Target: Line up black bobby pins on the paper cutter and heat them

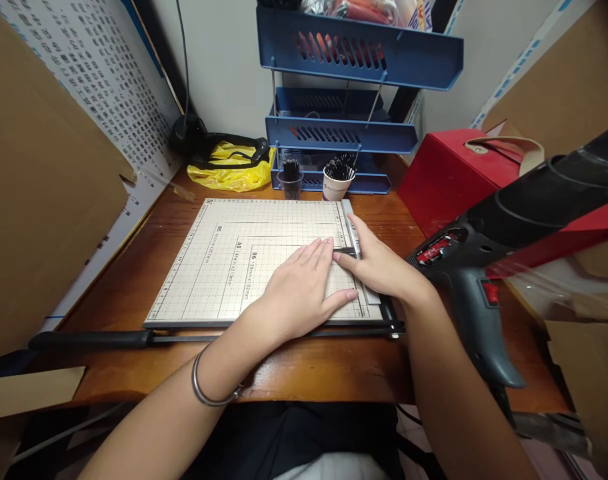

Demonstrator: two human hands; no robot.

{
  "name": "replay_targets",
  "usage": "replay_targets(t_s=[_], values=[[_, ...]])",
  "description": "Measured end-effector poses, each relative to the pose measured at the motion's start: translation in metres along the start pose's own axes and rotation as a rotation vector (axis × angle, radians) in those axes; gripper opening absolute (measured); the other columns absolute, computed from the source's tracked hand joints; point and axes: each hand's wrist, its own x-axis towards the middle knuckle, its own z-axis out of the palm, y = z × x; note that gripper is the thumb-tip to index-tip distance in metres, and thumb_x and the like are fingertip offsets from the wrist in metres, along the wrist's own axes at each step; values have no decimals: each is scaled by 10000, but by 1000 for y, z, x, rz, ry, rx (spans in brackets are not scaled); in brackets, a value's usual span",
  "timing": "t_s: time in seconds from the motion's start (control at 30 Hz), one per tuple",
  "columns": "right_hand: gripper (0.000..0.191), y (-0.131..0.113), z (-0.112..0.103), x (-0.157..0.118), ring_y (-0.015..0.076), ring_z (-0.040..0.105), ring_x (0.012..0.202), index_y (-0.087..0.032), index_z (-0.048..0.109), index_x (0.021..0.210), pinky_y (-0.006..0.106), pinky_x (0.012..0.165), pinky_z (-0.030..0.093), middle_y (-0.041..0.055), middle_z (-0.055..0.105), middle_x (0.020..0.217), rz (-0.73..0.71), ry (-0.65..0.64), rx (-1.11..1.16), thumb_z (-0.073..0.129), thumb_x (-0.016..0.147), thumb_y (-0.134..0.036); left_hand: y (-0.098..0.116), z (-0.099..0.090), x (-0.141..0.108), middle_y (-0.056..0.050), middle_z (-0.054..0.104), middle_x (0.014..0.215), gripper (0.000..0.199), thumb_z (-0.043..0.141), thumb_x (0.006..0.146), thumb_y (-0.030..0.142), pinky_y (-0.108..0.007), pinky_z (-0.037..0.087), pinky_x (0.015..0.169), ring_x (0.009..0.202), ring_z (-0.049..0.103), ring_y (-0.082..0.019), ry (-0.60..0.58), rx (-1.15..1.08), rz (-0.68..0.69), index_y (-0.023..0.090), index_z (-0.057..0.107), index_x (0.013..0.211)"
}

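A: Grip first. Left hand?

B: From my remote seat: palm down, fingers together, thumb splayed, flattened over the left end of some thin black sticks, not curled round them. Right hand: thumb and forefinger spread wide, thumb tip at the sticks; whether it pinches them, I can't tell.

A: Lie of the sticks?

B: Long axis left to right, on the right part of the guillotine paper cutter, right ends toward its pale edge strip. Left ends hidden.

A: Lettering?

B: On the gridded board I read "A5 148mm x 210mm", "B6 128mm x 182mm" and "B5", turned sideways. Blade arm along the near edge, black handle to the left.

A: Farther out?

B: Behind, a clear cup and a paper cup of black sticks, print too small; then a blue tray rack. Right, a pistol-grip power tool before a red box.
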Motion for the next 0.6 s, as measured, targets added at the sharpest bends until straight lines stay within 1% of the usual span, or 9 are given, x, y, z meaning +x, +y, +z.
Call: replay_targets(t_s=[0.07,0.13,0.23,0.3,0.37,0.43,0.47,0.53,0.6], values=[[704,-3,-3,1,319,480,1473,-210,332,1613,548,1211,385,146,446,1640,88,61,30,519,974,-439,0,-1,0,-238,224,1702,919,371,1042,675,-463,218,1314,1608,223,-314,-12,5,0,-22,239,1626],[601,-3,-7,2,358,539,1412,-172,447,1543,573,1167,415,179,529,1569,176,171,-2,448,1002,-434,0,-1,0,-233,214,1706,930,356,1042,682,-458,206,1319,1611,210,-310,-17,8,4,-24,219,1632],[413,-1,-12,4,401,663,1223,-185,726,1179,592,1061,480,183,751,1227,265,306,-132,406,1005,-381,0,-1,0,-228,218,1707,933,331,1044,690,-460,204,1320,1612,208,-306,-13,13,12,-26,216,1632],[360,0,-15,4,414,714,1085,-207,769,926,586,985,516,172,792,999,315,358,-200,451,981,-365,0,-1,0,-225,225,1707,929,326,1044,692,-459,201,1321,1613,207,-305,-14,16,13,-22,227,1630],[306,2,-16,4,407,736,980,-210,761,810,566,932,539,167,790,901,333,401,-222,534,940,-368,0,-1,0,-222,229,1708,924,328,1044,690,-451,196,1323,1614,205,-302,-16,21,11,-16,229,1632],[213,3,-16,3,377,747,934,-207,767,848,539,930,551,138,792,850,309,435,-182,607,891,-340,0,-1,0,-220,231,1709,925,328,1044,692,-443,193,1324,1614,205,-299,-14,27,9,-12,225,1635],[190,3,-15,3,360,752,941,-201,773,937,531,953,551,123,800,874,285,448,-149,632,865,-306,0,-1,0,-218,231,1710,924,324,1044,693,-442,191,1324,1614,204,-298,-14,29,10,-10,224,1636],[382,4,-13,3,333,758,979,-182,723,1194,530,1025,531,120,807,1075,236,468,-90,661,823,-249,0,-1,0,-215,228,1711,924,314,1044,697,-445,187,1325,1615,202,-299,-16,32,11,-9,229,1635],[565,4,-11,4,311,767,968,-173,611,1384,532,1073,511,144,726,1330,201,459,-36,670,828,-260,0,0,0,-212,219,1713,918,298,1046,698,-454,183,1327,1616,195,-303,-16,36,13,-5,242,1634]])
